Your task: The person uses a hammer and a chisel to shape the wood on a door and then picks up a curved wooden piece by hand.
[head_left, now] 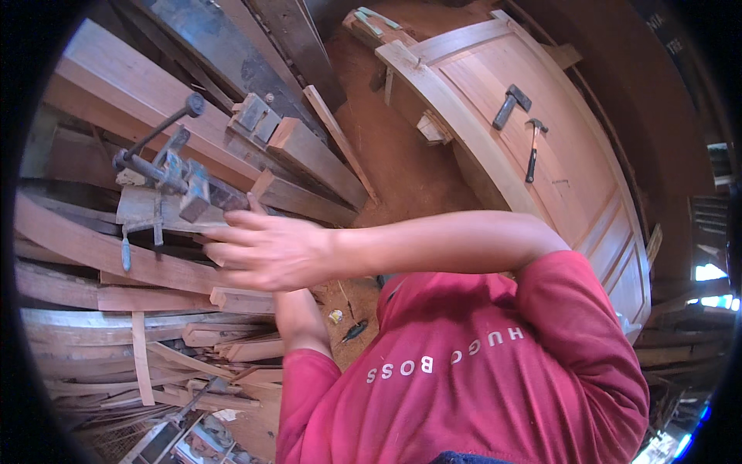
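My right arm reaches across to the left, and my right hand (272,252) is slightly blurred with its fingers stretched out. No object shows in it. My left forearm rises below it, and my left hand is hidden behind the right. A fingertip pokes up above the right hand; I cannot tell whose. Just left of the fingers is a metal screw clamp (195,199) with a long bar handle. A smaller clamp with a blue handle (126,254) hangs below it. Wooden beams (147,100) lie around the clamps, and contact with the hands cannot be made out.
A panelled wooden door (495,73) lies at the right, bearing a mallet (511,106) and a claw hammer (533,151). Another metal clamp head (255,120) sits at the upper left. Stacked timber (69,336) fills the lower left. A small dark tool (355,331) lies on the brown floor (379,147).
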